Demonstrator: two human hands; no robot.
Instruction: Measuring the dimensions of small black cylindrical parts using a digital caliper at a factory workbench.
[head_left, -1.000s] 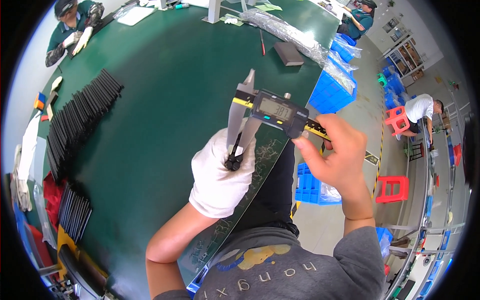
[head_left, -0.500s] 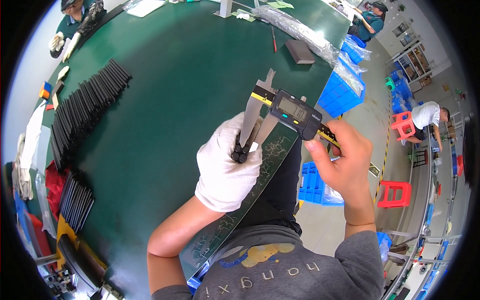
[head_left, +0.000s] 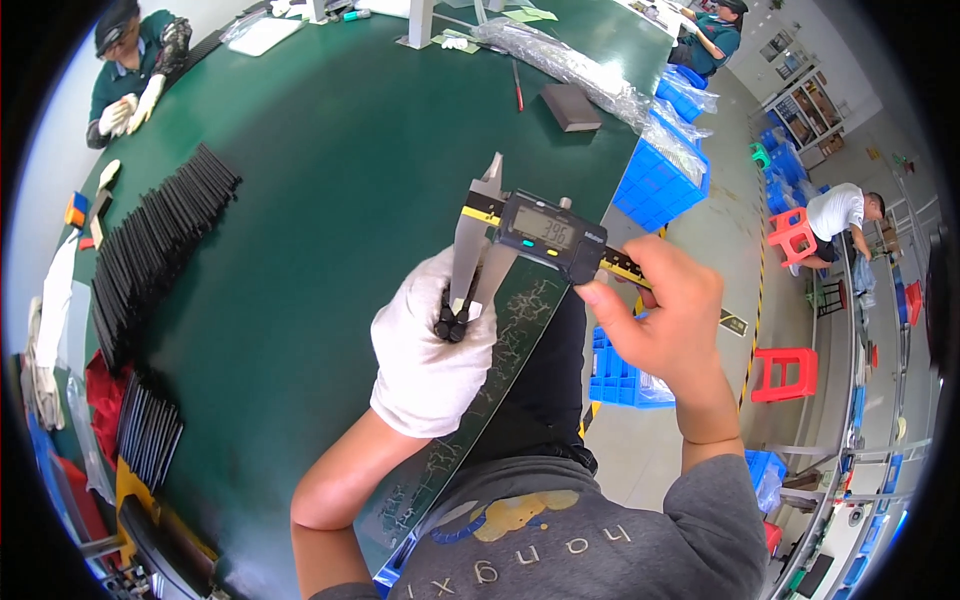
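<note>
In a white cotton glove, my left hand (head_left: 425,355) is closed round a small bunch of black rods (head_left: 452,326), their ends showing between the fingers and thumb. A digital caliper (head_left: 548,236) slants across above them, its long jaws pointing down at the rod ends. The jaws are slightly apart; whether they touch a rod I cannot make out. Bare, my right hand (head_left: 668,315) grips the caliper's beam at its right end, thumb by the sliding body. On the green table (head_left: 320,200), many black rods (head_left: 165,250) lie side by side at the left.
Thin metallic rods (head_left: 150,435) lie below the black ones. A dark box (head_left: 571,107), a red pen (head_left: 518,88) and a clear plastic-wrapped bundle (head_left: 570,65) are at the far side. Blue crates (head_left: 660,180) stand along the right. A gloved co-worker (head_left: 130,75) is at far left.
The caliper's jaws have drawn closer together and its display reading has changed. Both hands, with rods and caliper, appear further left and slightly lower. The co-worker's hands have come together.
</note>
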